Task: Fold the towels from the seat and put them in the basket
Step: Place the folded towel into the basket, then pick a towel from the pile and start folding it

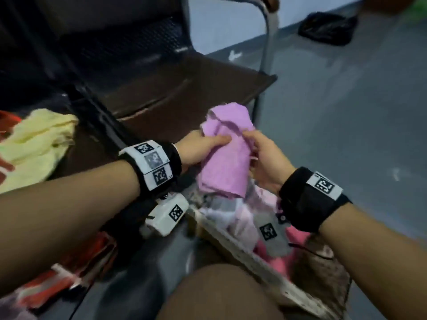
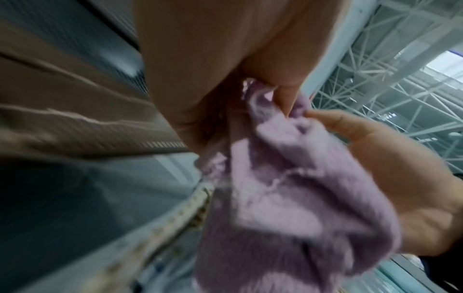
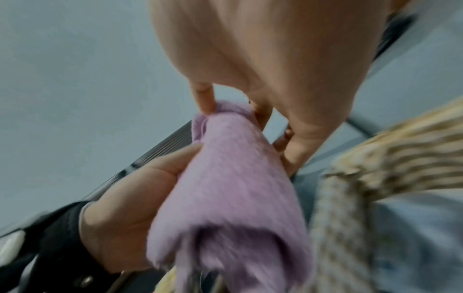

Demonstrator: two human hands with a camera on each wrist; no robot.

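A purple towel (image 1: 225, 155) is held in the air by both hands, above the basket (image 1: 261, 262) and in front of the seat (image 1: 184, 88). It is bunched and partly folded, with loose layers hanging at its lower end. The left hand (image 1: 201, 151) is closed on the towel's left side: in the head view the thumb lies across the front of the cloth and the fingers are hidden behind it. The right hand (image 1: 265, 162) grips the right edge near the top, with thumb and fingertips pinching the cloth. In the left wrist view a fold of the towel (image 2: 288, 198) is seen caught between the left fingers (image 2: 285, 101), and the right hand (image 2: 400, 178) is seen against its far side. In the right wrist view the top corner of the towel (image 3: 233, 188) is pinched by the right fingers (image 3: 204, 97), and the left hand (image 3: 130, 214) is wrapped around the cloth lower down.

The basket stands on the floor below the hands, beside the person's knee (image 1: 219, 294). Pink and pale cloths (image 1: 233, 218) lie in it, though it cannot be told how neatly they are folded. A yellow towel (image 1: 37, 144) lies crumpled on the neighbouring seat at the left, well apart from the hands. The dark brown seat ahead is seen bare where the view is not blocked. A black bag (image 1: 325, 27) lies on the grey floor by the far wall. Black bands with printed markers are worn on both wrists. The wrist views are blurred.
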